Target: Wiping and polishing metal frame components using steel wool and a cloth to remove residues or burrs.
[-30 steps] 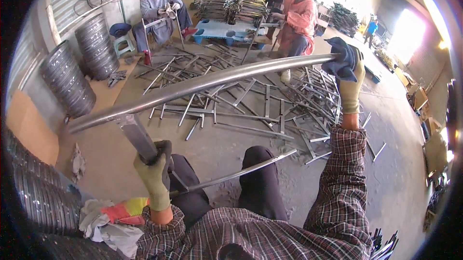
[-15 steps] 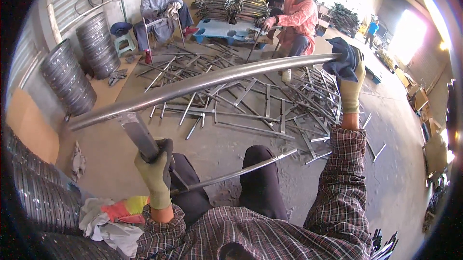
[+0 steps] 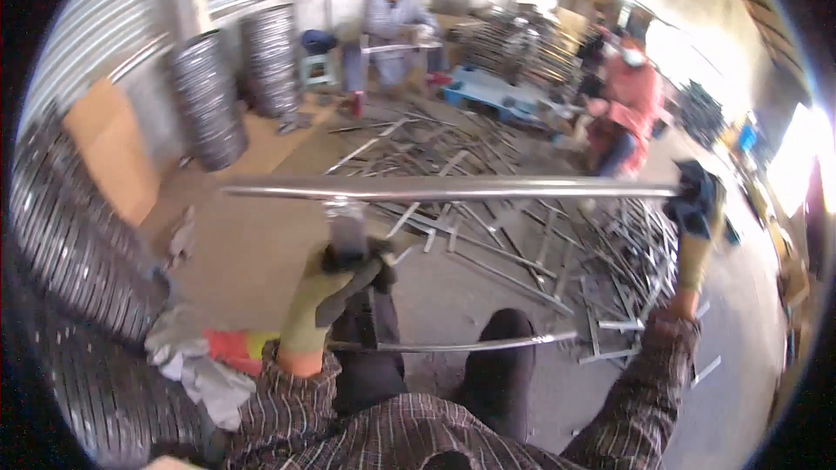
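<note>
A welded metal frame (image 3: 488, 189) spans the view above my knees: a long shiny tube, a second thinner tube nearer my lap, and a flat crossbar between them. My left hand (image 3: 348, 283), in a green and dark grey work glove, is closed round the crossbar below the long tube. At the tube's right end, my gloved right hand (image 3: 710, 209) presses a dark blue cloth (image 3: 691, 184) around the metal. Its fingers are mostly hidden by the cloth. Motion smears the picture somewhat.
Similar metal frames (image 3: 522, 252) lie heaped on the floor ahead. Stacks of dark ribbed metal parts (image 3: 78, 243) stand at my left, with a grey rag (image 3: 196, 374) beside them. Two masked co-workers sit beyond, near a loaded blue pallet (image 3: 492, 91).
My view has swung left, so the room appears shifted right. The long tube, earlier slanting up to the right, now lies nearly level. Both hands keep their hold.
</note>
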The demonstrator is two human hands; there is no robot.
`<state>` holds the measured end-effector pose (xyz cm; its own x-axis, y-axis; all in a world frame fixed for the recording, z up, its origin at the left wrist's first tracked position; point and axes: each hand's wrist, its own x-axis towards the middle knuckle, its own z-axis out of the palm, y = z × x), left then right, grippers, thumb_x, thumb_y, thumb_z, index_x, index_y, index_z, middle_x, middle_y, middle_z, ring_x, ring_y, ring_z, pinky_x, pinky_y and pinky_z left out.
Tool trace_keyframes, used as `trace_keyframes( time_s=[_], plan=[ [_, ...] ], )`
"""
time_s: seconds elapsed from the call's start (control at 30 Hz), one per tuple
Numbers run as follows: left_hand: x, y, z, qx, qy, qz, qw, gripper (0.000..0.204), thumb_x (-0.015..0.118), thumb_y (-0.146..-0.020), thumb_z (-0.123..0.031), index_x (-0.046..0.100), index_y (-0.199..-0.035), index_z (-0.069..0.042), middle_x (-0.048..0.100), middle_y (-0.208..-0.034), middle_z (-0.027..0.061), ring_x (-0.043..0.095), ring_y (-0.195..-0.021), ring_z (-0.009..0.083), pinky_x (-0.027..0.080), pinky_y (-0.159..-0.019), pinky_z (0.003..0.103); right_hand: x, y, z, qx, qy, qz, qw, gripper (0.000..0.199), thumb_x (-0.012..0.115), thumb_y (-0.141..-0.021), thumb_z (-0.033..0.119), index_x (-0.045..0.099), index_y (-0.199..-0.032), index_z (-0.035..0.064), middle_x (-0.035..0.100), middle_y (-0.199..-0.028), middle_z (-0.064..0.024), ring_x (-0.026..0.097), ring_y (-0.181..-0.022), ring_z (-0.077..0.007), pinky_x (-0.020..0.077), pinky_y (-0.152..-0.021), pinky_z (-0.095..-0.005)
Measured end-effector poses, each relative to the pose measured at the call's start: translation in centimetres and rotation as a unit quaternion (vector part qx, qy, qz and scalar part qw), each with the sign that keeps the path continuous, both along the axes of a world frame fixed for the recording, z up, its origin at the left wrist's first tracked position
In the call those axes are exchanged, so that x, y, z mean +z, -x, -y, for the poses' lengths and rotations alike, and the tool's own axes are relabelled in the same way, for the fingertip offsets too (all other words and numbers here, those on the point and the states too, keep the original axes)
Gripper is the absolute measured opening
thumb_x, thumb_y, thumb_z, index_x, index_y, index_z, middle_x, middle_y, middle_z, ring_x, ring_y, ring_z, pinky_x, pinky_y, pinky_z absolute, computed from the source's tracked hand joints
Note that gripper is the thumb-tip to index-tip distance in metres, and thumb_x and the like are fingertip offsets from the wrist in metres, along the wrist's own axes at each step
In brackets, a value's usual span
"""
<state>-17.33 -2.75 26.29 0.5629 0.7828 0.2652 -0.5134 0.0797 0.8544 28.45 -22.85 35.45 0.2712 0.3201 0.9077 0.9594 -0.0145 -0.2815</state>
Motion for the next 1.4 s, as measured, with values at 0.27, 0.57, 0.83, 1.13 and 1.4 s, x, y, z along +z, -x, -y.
trace_keyframes(
  time_s=[0.27,0.57,0.83,1.13,1.4],
  plan=[
    [2.0,-0.8,0.6,0.15,-0.086,-0.163,0.971,0.027,0.069,-0.078,0.002,0.067,-0.105,0.003,0.067,-0.078,0.0073,0.062,-0.063,0.0134,0.051,-0.058,0.026,2.2,16.8,-6.9,0.072,0.153,0.248,0.954,0.043,0.063,-0.072,0.017,0.062,-0.113,0.0036,0.061,-0.105,-0.0175,0.056,-0.104,-0.0342,0.0434,-0.092,-0.0413],
    [1.9,-7.8,0.8,0.007,-0.121,0.015,0.993,0.021,0.065,-0.083,-0.005,0.063,-0.104,-0.001,0.064,-0.085,0.0049,0.06,-0.075,0.0133,0.048,-0.068,0.029,1.8,34.4,-15.9,0.256,0.149,0.333,0.895,0.029,0.055,-0.082,0.026,0.067,-0.103,0.0092,0.059,-0.105,-0.01,0.055,-0.096,-0.0272,0.0411,-0.077,-0.0394],
    [-1.1,-7.1,-1.8,0.044,-0.142,0.005,0.989,0.02,0.062,-0.085,-0.005,0.06,-0.104,0.0,0.06,-0.08,0.006,0.056,-0.068,0.0148,0.044,-0.061,0.03,1.2,26.4,-12.2,0.278,0.054,0.332,0.9,0.027,0.058,-0.074,0.028,0.064,-0.093,0.0105,0.055,-0.088,-0.0071,0.057,-0.08,-0.0244,0.0446,-0.064,-0.0376],
    [-2.3,-6.2,-2.6,0.095,-0.17,0.032,0.98,0.018,0.058,-0.087,-0.006,0.056,-0.103,0.001,0.057,-0.076,0.0073,0.052,-0.061,0.0165,0.039,-0.053,0.03,0.5,-5.6,4.2,-0.195,0.216,0.235,0.927,0.048,0.062,-0.075,0.021,0.057,-0.117,-0.0025,0.056,-0.123,-0.0222,0.052,-0.118,-0.0385,0.0409,-0.101,-0.0428],
    [-3.8,1.1,-1.1,0.057,-0.1,0.052,0.992,0.024,0.056,-0.089,-0.007,0.051,-0.109,0.005,0.052,-0.067,0.0086,0.046,-0.049,0.0162,0.034,-0.043,0.029,0.7,-7.8,1.0,-0.004,0.092,0.105,0.99,0.043,0.063,-0.081,0.016,0.056,-0.119,-0.0027,0.064,-0.109,-0.0219,0.063,-0.101,-0.0359,0.0481,-0.089,-0.0367]
  ],
)
